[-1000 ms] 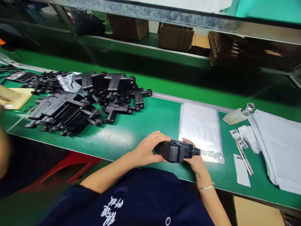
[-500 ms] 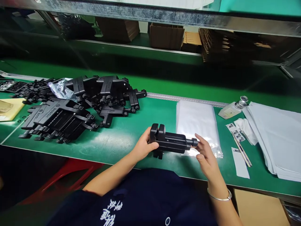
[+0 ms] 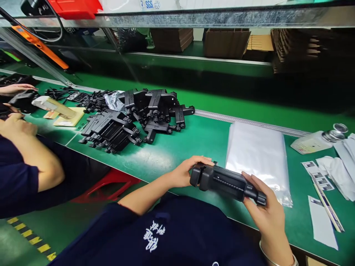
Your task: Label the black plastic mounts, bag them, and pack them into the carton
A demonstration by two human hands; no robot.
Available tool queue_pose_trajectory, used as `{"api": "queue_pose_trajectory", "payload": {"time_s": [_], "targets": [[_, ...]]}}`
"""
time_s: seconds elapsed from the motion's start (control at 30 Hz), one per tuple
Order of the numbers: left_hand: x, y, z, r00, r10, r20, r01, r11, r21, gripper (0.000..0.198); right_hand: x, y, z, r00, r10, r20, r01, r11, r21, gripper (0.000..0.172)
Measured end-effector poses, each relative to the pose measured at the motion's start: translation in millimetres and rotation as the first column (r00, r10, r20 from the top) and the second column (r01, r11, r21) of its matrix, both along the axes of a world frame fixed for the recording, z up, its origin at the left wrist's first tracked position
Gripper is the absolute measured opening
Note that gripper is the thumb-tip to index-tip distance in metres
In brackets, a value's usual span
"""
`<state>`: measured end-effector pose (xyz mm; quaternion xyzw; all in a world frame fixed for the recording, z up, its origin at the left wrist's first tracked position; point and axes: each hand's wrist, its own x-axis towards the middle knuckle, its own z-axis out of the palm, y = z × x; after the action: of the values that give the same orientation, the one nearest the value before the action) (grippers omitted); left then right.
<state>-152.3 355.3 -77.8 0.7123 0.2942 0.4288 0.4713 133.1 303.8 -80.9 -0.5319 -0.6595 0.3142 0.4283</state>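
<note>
A black plastic clamp bracket [image 3: 226, 181] with a round knob at its right end is held over the front edge of the green bench. My left hand [image 3: 185, 173] grips its left end, fingers over the top, beside two thick black jaws. Around the right end, near the knob, my right hand [image 3: 267, 207] is closed, thumb below and fingers above. Just behind lies a stack of clear plastic bags [image 3: 256, 155]. Further left, a row of similar black brackets [image 3: 108, 127] marked BOSCH lies in front of a looser pile of them [image 3: 158, 107].
At right are a bottle with a metal top [image 3: 316, 141], a white cloth [image 3: 337, 173], label strips [image 3: 321, 221] and paper sheets. A co-worker's arm [image 3: 44, 162] and hands work at far left, near a yellow pad [image 3: 73, 117]. A metal shelf edge [image 3: 194, 18] spans above.
The view has swung left, bringing a co-worker into sight. The bracket has turned and tilts down to the right. My right hand has closed around its knob end.
</note>
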Motion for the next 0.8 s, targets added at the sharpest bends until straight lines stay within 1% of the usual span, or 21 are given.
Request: {"api": "queue_pose_trajectory", "payload": {"time_s": [0.1, 0.17, 0.23, 0.33, 0.43, 0.47, 0.53, 0.57, 0.6, 0.67, 0.7, 0.77, 0.8], "targets": [[2.2, -4.7, 12.8, 0.99, 0.021, -0.141, -0.011, 0.998, 0.07, 0.053, -1.6, 8.6, -14.9, 0.989, 0.024, -0.143, -0.026, 1.0, -0.009, 0.049], [5.1, -7.5, 22.7, 0.97, 0.02, -0.241, 0.009, 0.993, 0.12, 0.051, -3.3, 13.8, -24.2, 0.971, 0.01, -0.237, -0.017, 0.999, -0.031, 0.05], [7.4, -8.9, 29.2, 0.95, 0.022, -0.312, 0.02, 0.991, 0.129, 0.052, -4.6, 16.4, -28.7, 0.959, -0.01, -0.285, -0.007, 0.998, -0.059, 0.053], [9.4, -8.6, 31.0, 0.939, 0.028, -0.342, 0.011, 0.994, 0.111, 0.05, -5.2, 16.2, -26.8, 0.95, -0.001, -0.311, -0.02, 0.998, -0.063, 0.053], [11.4, -6.9, 27.5, 0.957, 0.036, -0.287, -0.014, 0.997, 0.079, 0.049, -4.8, 13.5, -20.6, 0.953, 0.0, -0.303, -0.032, 0.994, -0.102, 0.054], [12.4, -6.0, 25.5, 0.967, 0.05, -0.252, -0.042, 0.998, 0.037, 0.052, -4.7, 12.4, -18.4, 0.957, 0.004, -0.289, -0.043, 0.991, -0.129, 0.057], [15.0, -3.8, 20.2, 0.984, 0.112, -0.142, -0.131, 0.982, -0.136, 0.059, -5.0, 10.2, -14.3, 0.962, 0.034, -0.271, -0.08, 0.983, -0.163, 0.066], [16.5, -2.5, 17.2, 0.984, 0.162, -0.066, -0.174, 0.952, -0.252, 0.062, -5.4, 9.3, -12.2, 0.963, 0.051, -0.266, -0.094, 0.984, -0.151, 0.068], [18.0, -1.1, 14.1, 0.975, 0.221, 0.013, -0.201, 0.908, -0.369, 0.063, -5.7, 8.7, -10.2, 0.967, 0.064, -0.248, -0.096, 0.988, -0.119, 0.066], [20.4, 1.1, 8.6, 0.941, 0.309, 0.138, -0.185, 0.81, -0.556, 0.063, -6.3, 8.6, -6.2, 0.987, 0.061, -0.152, -0.065, 0.998, -0.026, 0.05], [21.1, 1.8, 6.6, 0.927, 0.332, 0.175, -0.161, 0.772, -0.615, 0.063, -6.3, 9.1, -4.3, 0.995, 0.051, -0.082, -0.05, 0.999, 0.018, 0.039], [21.6, 1.8, 4.1, 0.923, 0.334, 0.19, -0.122, 0.725, -0.678, 0.064, -6.1, 11.1, -0.5, 0.998, 0.04, 0.047, -0.043, 0.997, 0.064, 0.024], [21.3, 1.3, 3.3, 0.927, 0.329, 0.181, -0.122, 0.719, -0.685, 0.065, -6.0, 12.3, 1.4, 0.996, 0.04, 0.082, -0.046, 0.997, 0.067, 0.022]]}}
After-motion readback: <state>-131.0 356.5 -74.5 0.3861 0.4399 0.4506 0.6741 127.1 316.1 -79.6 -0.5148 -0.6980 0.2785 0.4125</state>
